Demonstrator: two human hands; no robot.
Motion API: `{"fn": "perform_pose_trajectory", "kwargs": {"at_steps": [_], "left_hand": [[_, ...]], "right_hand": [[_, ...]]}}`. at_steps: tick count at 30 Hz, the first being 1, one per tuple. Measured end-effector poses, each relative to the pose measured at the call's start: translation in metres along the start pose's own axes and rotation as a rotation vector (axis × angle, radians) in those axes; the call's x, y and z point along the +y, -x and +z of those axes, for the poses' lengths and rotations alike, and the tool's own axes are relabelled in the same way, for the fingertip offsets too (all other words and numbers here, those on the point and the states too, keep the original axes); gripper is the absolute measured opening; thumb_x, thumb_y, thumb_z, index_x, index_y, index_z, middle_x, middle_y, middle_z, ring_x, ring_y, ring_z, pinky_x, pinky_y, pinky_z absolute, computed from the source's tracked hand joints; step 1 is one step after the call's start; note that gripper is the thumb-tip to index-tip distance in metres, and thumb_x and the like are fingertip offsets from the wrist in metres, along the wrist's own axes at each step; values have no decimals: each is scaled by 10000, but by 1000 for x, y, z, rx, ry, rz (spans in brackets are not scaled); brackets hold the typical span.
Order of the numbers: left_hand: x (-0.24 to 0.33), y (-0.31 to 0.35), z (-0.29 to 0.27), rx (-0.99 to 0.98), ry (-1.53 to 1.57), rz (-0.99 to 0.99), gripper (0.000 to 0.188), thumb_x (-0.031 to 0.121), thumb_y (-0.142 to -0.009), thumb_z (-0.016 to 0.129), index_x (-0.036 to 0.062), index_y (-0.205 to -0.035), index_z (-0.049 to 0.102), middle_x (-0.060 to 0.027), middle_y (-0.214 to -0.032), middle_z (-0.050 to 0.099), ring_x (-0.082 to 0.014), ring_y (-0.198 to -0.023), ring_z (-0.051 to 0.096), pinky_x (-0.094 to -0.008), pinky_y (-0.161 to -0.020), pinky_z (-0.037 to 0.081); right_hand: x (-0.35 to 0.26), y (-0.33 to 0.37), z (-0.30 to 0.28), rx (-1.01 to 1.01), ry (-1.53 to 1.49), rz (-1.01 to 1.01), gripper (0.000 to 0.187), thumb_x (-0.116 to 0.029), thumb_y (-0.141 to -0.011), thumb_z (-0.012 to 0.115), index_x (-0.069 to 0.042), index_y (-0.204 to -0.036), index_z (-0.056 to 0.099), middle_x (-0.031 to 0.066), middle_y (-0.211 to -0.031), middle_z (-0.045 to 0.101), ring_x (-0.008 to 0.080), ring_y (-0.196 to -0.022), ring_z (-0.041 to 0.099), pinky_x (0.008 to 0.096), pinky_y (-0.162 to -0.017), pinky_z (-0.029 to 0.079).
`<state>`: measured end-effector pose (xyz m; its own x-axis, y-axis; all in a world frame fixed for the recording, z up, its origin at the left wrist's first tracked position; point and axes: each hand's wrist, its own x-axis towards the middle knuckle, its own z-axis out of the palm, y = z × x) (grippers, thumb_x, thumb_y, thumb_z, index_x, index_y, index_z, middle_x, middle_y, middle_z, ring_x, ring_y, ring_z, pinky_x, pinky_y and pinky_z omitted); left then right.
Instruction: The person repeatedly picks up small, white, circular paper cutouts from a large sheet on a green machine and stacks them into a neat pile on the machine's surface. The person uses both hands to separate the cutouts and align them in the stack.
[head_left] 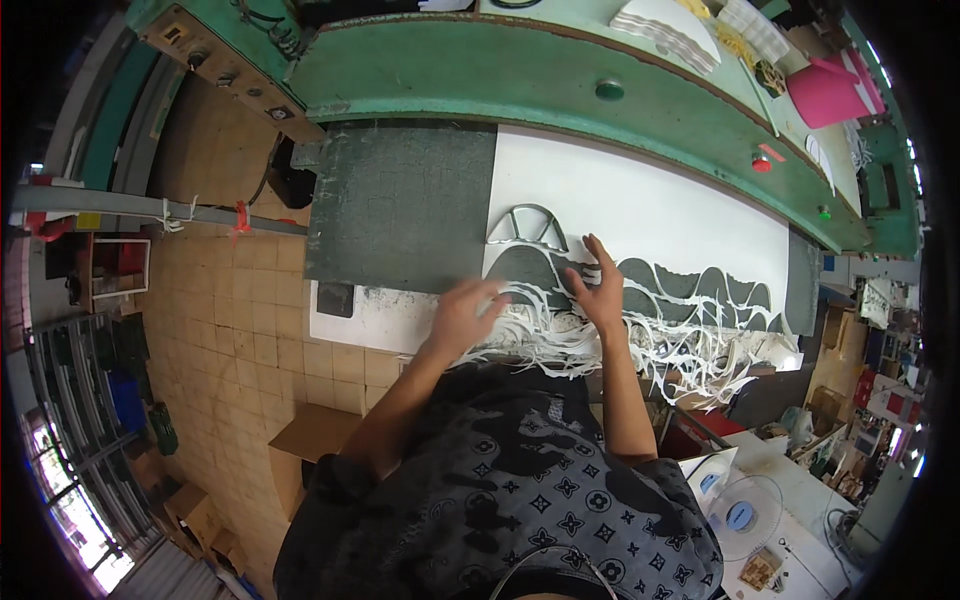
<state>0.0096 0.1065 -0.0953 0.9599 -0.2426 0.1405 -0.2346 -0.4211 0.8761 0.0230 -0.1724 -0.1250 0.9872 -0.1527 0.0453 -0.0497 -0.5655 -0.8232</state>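
Note:
A metal cutting die (527,228), a half-round frame with inner bars, rests on the left edge of a white sheet (640,200). Below it, the sheet's near edge is cut into scalloped curves, with thin white offcut strips (690,345) tangled in front. My right hand (600,290) is over the cut edge, just right of the die, with thumb and fingers spread and nothing visible in it. My left hand (467,320) is by the left end of the strips. Motion smears its fingers, so whether it holds a strip cannot be made out.
A dark cutting board (400,205) lies under the sheet. Behind it runs a green machine beam (480,75) with a green button (609,90) and a red button (761,162). A stack of white cut pieces (668,32) and a pink bucket (832,92) stand beyond. A fan (742,515) is at lower right.

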Motion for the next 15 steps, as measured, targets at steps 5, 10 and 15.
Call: {"fn": "perform_pose_trajectory", "kwargs": {"at_steps": [5,10,15], "left_hand": [[29,55,0,-646,-137,-32,295,244,-910,760,24,-1107,743,-180,-1026,741,-353,-1007,705,-451,-881,553],[16,85,18,-596,-340,31,338,273,-902,762,20,-1122,717,-187,-1052,698,-384,-1064,661,-487,-947,511],[17,109,32,-506,-474,121,375,279,-873,797,37,-1148,717,-156,-1119,660,-353,-1135,612,-459,-1014,468]], "right_hand": [[-14,23,-19,14,-14,-18,563,-97,-862,828,-1,-1382,633,196,-1229,750,293,-1181,714,391,-1031,523],[-68,9,-25,-5,-89,-160,305,-139,-897,811,-10,-1169,766,149,-1000,804,215,-941,778,341,-886,576],[-122,-10,-34,21,-53,-271,244,-211,-910,799,-4,-1040,801,147,-922,801,209,-861,781,329,-776,575]]}}
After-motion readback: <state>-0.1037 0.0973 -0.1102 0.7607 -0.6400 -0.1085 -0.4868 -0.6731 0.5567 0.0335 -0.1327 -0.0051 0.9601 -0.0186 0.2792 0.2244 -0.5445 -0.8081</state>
